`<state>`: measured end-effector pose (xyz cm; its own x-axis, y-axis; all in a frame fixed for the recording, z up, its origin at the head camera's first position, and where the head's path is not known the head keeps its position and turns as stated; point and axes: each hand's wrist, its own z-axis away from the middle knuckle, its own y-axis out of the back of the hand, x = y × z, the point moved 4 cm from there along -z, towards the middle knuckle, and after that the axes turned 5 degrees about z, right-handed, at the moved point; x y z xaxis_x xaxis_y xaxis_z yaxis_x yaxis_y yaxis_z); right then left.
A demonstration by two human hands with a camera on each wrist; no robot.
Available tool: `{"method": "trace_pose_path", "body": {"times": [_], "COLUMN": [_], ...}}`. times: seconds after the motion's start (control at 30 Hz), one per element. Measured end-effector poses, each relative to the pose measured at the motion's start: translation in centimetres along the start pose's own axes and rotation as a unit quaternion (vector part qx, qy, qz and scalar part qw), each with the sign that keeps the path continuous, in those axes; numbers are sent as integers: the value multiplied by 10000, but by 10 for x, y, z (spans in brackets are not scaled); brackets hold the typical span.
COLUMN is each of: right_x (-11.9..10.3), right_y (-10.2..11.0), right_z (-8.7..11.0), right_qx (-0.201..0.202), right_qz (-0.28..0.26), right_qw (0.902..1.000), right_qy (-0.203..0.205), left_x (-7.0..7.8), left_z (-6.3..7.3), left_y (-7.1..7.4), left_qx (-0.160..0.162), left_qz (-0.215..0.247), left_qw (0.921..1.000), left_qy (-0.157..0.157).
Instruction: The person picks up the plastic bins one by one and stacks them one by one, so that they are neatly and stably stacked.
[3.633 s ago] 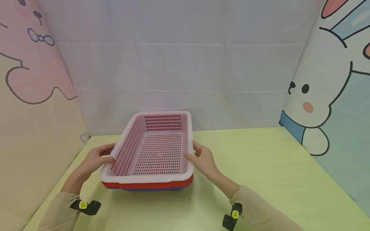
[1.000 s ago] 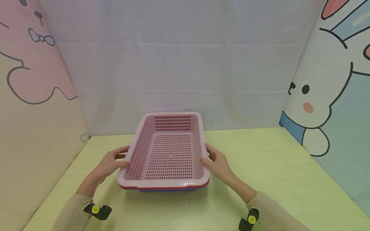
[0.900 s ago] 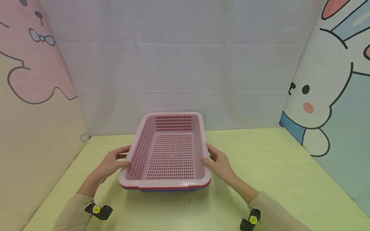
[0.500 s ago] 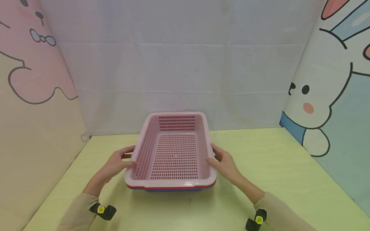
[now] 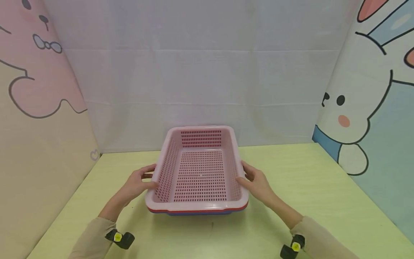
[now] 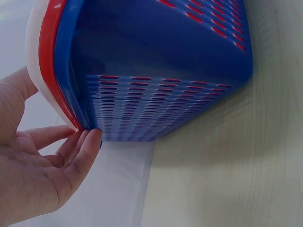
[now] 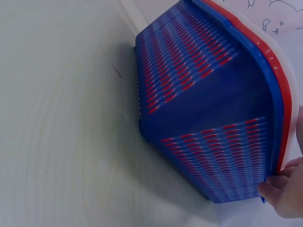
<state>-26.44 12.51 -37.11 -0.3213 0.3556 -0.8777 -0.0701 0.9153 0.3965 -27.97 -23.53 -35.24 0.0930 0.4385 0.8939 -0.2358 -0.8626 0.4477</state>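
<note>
Three slotted plastic baskets are nested in a stack: a pink basket [image 5: 202, 176] on top, a red basket [image 6: 49, 45] in the middle and a blue basket [image 7: 208, 101] outermost. My left hand [image 5: 137, 182] grips the stack's left rim, thumb over the pink edge and fingertips [image 6: 92, 139] under the blue rim. On the right side my right hand [image 5: 258, 182] holds the rims the same way, thumb on the pink edge. In the head view the pink basket hides most of the other two. Its inside shows only its slotted floor and walls.
The stack is over a pale yellow-green table [image 5: 307, 180], close to the white back sheet [image 5: 207, 79]. Cartoon-printed panels, a left panel [image 5: 38, 144] and a right panel [image 5: 388, 144], border the table. Black cameras, one a left camera [image 5: 124, 240], sit on both wrists.
Both hands have moved to the right with the basket stack between them. The pink basket sits lower on the red one than at first, with less red showing at the front.
</note>
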Motion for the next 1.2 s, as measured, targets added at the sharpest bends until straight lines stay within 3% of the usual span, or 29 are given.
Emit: {"method": "trace_pose_path", "body": {"times": [0.7, 1.2], "right_x": [6, 4], "right_y": [18, 17], "right_z": [6, 7], "right_qx": [-106, -90], "right_qz": [-85, 16], "right_qw": [9999, 9999], "right_qy": [81, -69], "left_x": [7, 2], "left_z": [-6, -8], "left_y": [-16, -13], "left_qx": [-4, -95], "left_qz": [131, 246], "left_qw": [9998, 9995], "left_qy": [-139, -171]}}
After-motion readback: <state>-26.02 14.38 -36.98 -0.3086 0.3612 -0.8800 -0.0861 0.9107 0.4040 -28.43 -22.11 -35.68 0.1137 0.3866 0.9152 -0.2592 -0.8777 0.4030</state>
